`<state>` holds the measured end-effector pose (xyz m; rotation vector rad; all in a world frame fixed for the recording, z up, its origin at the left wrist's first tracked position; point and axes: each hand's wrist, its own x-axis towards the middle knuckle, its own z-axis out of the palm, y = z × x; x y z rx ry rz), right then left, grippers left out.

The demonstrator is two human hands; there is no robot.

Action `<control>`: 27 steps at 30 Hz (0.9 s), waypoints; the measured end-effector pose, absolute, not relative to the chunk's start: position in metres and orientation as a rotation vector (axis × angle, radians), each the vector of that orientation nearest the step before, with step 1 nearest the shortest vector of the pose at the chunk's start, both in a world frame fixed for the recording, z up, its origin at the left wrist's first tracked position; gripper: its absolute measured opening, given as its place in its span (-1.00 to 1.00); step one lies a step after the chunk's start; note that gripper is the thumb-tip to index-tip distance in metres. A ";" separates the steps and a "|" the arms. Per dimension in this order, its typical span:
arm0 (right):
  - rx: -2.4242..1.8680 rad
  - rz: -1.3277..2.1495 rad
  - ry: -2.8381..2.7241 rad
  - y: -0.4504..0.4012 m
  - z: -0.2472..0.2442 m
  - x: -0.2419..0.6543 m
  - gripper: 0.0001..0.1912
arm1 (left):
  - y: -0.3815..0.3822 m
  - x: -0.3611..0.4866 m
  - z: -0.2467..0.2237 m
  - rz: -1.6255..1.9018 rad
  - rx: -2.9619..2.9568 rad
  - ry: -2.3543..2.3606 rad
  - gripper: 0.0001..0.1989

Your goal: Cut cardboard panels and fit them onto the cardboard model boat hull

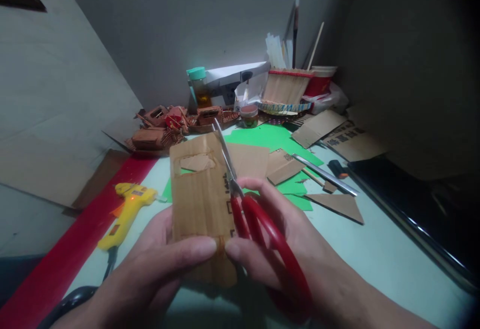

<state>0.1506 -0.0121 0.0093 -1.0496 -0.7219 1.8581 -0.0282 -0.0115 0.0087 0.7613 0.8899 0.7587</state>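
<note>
A piece of brown cardboard (198, 199) with a ragged-edged opening near its top is held up in front of me. My left hand (161, 254) grips its left side, thumb pressed on the face and fingers behind. From the right, my right hand (277, 239) pinches the lower edge with its thumb and also has red-handled scissors (287, 254) hanging in it. The scissors' blades point up and away along the cardboard's right edge, slightly parted. Some of the right fingers are hidden behind the handles.
A yellow glue gun (127, 214) lies at left by a red strip (86, 234). Green sheets (262, 136) and cardboard scraps (337, 206) spread behind my hands. Brown model boats (153, 136), a jar (249, 115) and a stick-built container (287, 89) line the back; a black glossy object (408, 214) is right.
</note>
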 end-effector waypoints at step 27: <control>-0.939 1.549 -1.023 -0.008 -0.026 0.164 -0.46 | -0.010 -0.025 0.010 0.939 0.852 1.135 -0.75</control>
